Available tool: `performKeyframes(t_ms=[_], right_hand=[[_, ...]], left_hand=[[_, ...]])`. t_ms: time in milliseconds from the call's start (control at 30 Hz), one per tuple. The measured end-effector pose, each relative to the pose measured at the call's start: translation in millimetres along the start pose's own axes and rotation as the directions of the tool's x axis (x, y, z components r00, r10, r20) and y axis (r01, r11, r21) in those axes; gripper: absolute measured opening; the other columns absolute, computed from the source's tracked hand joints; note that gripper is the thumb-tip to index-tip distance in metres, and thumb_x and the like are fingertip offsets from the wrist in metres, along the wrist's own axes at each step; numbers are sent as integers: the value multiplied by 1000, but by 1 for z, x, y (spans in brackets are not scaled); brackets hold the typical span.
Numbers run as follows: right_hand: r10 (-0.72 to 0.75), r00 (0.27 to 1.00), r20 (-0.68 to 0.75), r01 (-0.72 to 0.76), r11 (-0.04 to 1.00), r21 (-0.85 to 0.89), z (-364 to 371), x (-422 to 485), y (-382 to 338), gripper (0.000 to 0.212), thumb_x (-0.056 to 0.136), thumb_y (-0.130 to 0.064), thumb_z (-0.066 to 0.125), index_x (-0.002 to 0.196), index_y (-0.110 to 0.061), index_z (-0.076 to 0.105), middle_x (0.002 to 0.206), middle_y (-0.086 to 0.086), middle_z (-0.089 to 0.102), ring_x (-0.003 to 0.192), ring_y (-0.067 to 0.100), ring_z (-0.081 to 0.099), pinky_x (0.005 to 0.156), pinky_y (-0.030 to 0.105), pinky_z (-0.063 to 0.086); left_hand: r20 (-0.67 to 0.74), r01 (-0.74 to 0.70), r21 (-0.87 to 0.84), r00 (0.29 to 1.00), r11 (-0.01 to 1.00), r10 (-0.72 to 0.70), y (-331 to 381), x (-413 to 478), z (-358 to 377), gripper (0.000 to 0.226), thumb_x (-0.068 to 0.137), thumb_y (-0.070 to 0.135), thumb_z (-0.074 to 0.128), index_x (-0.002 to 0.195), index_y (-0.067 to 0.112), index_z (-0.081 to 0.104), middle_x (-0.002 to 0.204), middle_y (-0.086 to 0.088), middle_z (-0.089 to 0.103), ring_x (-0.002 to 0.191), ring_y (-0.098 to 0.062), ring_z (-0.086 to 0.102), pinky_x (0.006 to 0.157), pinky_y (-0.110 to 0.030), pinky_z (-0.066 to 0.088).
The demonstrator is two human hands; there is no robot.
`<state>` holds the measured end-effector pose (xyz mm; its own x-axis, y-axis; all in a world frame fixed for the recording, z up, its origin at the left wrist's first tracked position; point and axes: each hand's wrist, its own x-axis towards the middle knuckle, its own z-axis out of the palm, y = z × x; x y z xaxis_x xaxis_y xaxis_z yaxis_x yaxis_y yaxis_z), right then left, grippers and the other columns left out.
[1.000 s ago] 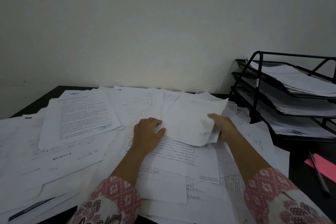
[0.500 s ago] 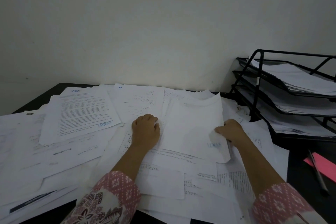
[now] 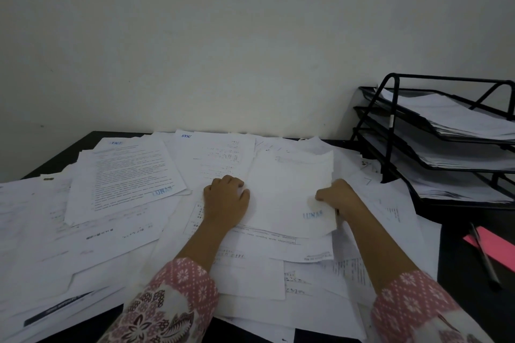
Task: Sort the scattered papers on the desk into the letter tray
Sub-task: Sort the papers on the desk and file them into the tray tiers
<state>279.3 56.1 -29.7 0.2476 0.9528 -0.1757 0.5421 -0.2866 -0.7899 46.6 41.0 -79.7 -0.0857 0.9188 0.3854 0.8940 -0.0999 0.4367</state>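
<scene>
A second ago my right hand (image 3: 338, 199) held the stamped sheet (image 3: 289, 189) up off the pile, and it was bent and curly. Now the sheet is down again. It lies almost flat on top of the other papers (image 3: 119, 234), and its blue stamp faces up, near my right hand.

My right hand has its fingers curled on the right edge of the sheet and is pinching it. My left hand (image 3: 225, 199) has slid closer to the sheet's left edge. It is curled up like a loose fist, with the thumb on that edge. I cannot tell if it pinches the edge or only presses it.

So I think I was turning the sheet over and smoothing it. It is not sorted yet. It is in the middle of the desk (image 3: 53, 160), and the letter tray (image 3: 393, 131) is well off to the right. All three shelves of the tray have paper in them. Lots of papers are on the desk, so there is much left to do.
</scene>
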Motion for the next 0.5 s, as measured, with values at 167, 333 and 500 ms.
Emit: performKeyframes(t_ms=[167,333,500], right_hand=[[-40,999,-10,40,999,6,-7,3,2,40,85,-3,63,122,9,52,122,23,57,110,36,55,86,33,46],[-64,992,-107,71,995,68,-15,5,9,26,85,4,57,110,13,59,114,25,61,90,27,55,78,31,45],[36,999,39,-46,952,303,-31,3,15,9,89,-3,59,93,5,57,102,21,59,73,27,55,63,32,47]], left_hand=[[-27,18,-33,999,999,-18,1,1,0,44,86,42,39,105,15,67,108,0,66,102,-23,55,90,-37,37],[-62,29,-116,997,993,-36,-2,5,-3,42,83,38,37,92,13,70,92,-3,67,89,-25,58,77,-34,40],[30,58,54,998,997,-60,-11,15,-5,37,96,28,43,127,13,56,138,-6,48,129,-24,40,106,-39,29]])
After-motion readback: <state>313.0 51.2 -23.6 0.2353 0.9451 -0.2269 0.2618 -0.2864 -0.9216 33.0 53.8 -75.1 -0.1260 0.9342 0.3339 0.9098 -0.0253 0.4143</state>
